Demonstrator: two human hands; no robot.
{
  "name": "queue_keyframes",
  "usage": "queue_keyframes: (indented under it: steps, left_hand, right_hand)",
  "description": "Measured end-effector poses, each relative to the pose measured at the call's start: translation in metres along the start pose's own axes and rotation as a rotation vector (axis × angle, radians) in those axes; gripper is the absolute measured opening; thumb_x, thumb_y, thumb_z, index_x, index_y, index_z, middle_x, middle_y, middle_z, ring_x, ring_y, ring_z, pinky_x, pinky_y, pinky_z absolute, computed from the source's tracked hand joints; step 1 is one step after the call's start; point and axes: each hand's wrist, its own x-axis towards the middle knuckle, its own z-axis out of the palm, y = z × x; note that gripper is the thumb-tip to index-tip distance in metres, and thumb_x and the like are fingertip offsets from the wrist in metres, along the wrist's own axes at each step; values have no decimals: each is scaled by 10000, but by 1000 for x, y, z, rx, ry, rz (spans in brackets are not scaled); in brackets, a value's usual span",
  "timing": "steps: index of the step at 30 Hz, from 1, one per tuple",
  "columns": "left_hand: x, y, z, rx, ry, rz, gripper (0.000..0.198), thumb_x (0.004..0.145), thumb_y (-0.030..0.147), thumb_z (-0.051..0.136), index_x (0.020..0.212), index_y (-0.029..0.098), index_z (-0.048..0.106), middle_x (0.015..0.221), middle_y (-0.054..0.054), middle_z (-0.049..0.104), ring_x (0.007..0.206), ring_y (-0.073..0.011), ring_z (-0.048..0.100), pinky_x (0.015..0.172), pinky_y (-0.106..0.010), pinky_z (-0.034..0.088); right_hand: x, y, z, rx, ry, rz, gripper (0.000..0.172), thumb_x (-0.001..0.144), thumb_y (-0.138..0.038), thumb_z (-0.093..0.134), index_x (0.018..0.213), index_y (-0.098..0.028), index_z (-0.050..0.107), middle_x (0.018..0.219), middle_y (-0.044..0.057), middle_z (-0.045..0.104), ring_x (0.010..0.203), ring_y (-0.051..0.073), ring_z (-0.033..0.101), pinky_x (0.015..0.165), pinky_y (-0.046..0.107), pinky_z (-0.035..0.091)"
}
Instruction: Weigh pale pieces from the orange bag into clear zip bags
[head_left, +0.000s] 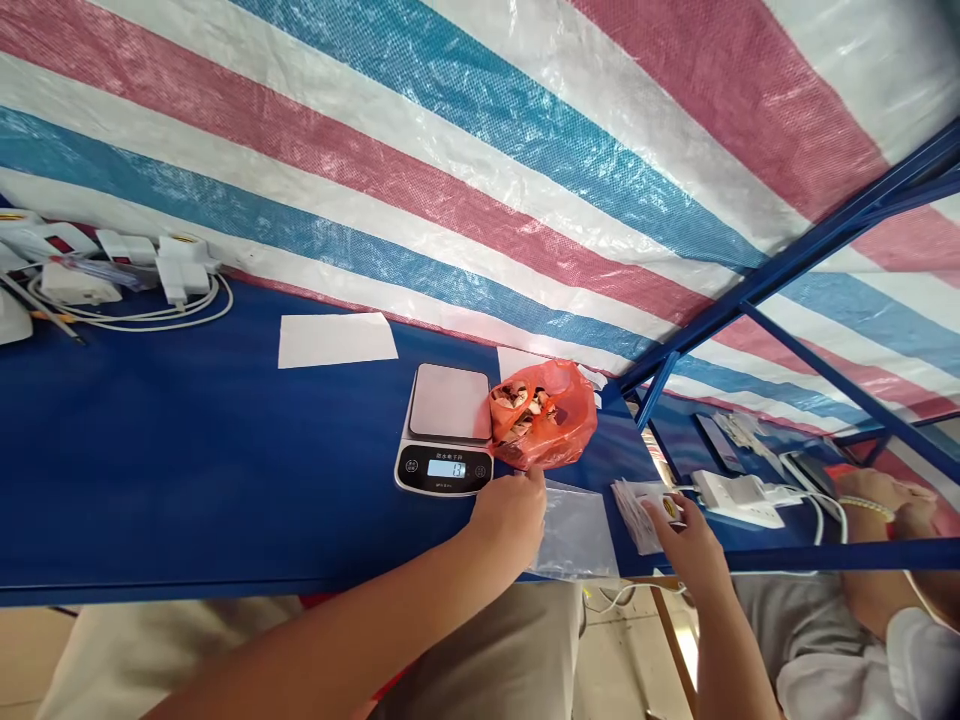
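Note:
My left hand point(510, 525) is closed at the upper left corner of a flat clear plastic bag point(577, 535), just below an open red plastic bag point(566, 430). Pale and brown dried pieces point(529, 405), whose kind I cannot make out, fill the red bag. Beside it stands a kitchen scale point(450, 400) with a bare plate; its lit display point(446, 469) seems to read 13. Farther right, my right hand point(697, 550) pinches a small packet with a yellow and black label point(670, 509), at a stack of clear packets point(634, 515).
White paper sheets point(337, 340) lie on the blue table point(187, 450). Chargers and cables point(112, 270) fill its far left. A blue metal frame point(705, 320) rises at right, near a power strip point(739, 498) and another person's hands point(885, 495). Striped sheeting point(450, 180) hangs behind.

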Motion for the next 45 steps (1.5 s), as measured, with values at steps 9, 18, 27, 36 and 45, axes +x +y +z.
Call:
queue_keyframes:
  steps: [9,18,27,36,45]
  left_hand:
    - [5,-3,7,-26,73,-15,526,929,293,644,1386,55,542,1008,-211,753,982,-337,753,787,-398,585]
    - [2,-10,14,-4,128,8,608,936,335,610,1451,31,497,924,-182,759,925,-340,764,751,-402,594]
    - [-2,-12,18,-1,174,-13,507,941,387,606,1345,81,574,870,-144,754,866,-329,764,714,-379,579]
    - [-3,-13,14,10,134,7,534,969,379,580,1397,64,527,896,-158,754,879,-324,763,720,-378,576]
    - [11,-5,-2,46,-6,89,397,949,293,622,1252,36,626,1041,-231,740,972,-315,751,777,-370,587]
  right_hand:
    - [-3,6,1,-2,34,-1,608,654,-743,606,989,-236,618,850,94,718,818,323,668,740,404,477]
    - [15,-17,-18,137,147,3,728,755,-766,580,1129,-148,667,915,134,740,831,321,689,769,418,493]
    - [56,-88,25,115,23,-208,835,674,-691,722,1293,-135,665,1137,177,744,999,323,696,911,420,497]
    - [-4,-9,7,-6,-53,-151,824,745,-813,593,1212,-137,655,1231,221,710,1123,393,667,977,500,503]
    - [-29,2,41,-422,221,-463,546,977,-475,401,1321,-88,578,1115,209,715,903,342,701,728,414,514]
